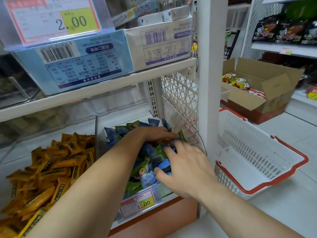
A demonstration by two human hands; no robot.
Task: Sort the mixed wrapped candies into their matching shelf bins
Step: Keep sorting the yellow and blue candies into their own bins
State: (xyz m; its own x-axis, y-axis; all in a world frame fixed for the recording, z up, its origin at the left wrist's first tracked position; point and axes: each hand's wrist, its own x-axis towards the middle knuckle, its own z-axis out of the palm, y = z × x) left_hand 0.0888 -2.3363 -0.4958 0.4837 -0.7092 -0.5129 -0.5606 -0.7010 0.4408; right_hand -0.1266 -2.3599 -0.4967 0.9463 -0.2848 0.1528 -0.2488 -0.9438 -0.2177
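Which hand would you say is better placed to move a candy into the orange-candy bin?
Probably the left hand: its arm enters beside the orange-candy bin, while the right hand works nearer the lattice wall.

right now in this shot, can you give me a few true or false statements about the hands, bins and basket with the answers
1. Both hands are in the bin of blue and green candies. True: the left hand and the right hand both rest on that pile.
2. The bin on the left holds red candies. False: it holds orange-wrapped candies.
3. The white basket on the floor is full of candies. False: nothing shows inside it.
4. The price tag on the front of the mixed bin reads 1.00. True.
5. The cardboard box behind the basket is closed. False: its flaps are open, with packets inside.
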